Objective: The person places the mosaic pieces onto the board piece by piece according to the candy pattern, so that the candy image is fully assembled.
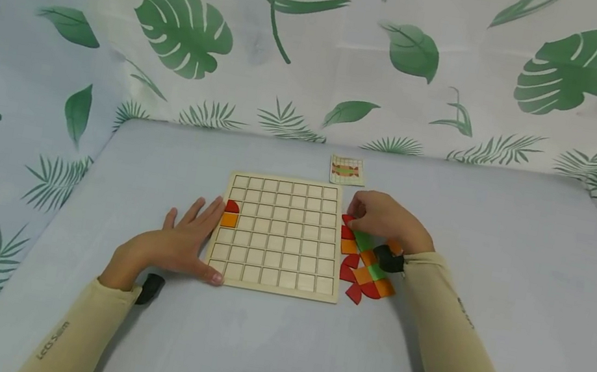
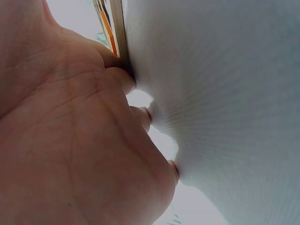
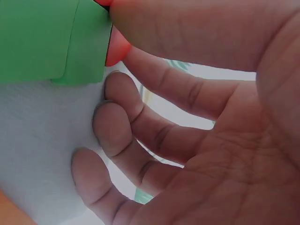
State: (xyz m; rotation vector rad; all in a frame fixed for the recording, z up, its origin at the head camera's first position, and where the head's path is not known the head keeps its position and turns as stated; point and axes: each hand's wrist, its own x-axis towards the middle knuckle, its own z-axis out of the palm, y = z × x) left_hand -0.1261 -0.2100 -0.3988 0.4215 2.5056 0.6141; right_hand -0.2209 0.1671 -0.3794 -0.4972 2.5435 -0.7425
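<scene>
Tan sleeves (image 1: 450,343) are closest to the camera, one on each arm. Past one sleeve, the left hand (image 1: 169,249) has its fingers spread wide and holds nothing; its fingers and thumb touch the side of a wooden board (image 1: 284,236) with little squares. Just beside those fingertips, a red rounded piece (image 1: 232,206) and an orange square (image 1: 229,220) sit on the board, next to each other. Across the board, the right hand (image 1: 390,220) pinches a small red bit (image 3: 118,49) with its thumb and pointer finger. Green piece (image 1: 363,241) lies right by that pinch. Nearer the person than the pinch, a pile (image 1: 365,275) of colored pieces is spread on the pale table (image 1: 273,340). Beyond the right hand, a picture card (image 1: 347,171) lies near the board's far corner. Leafy cloth (image 1: 318,71) hangs behind.
</scene>
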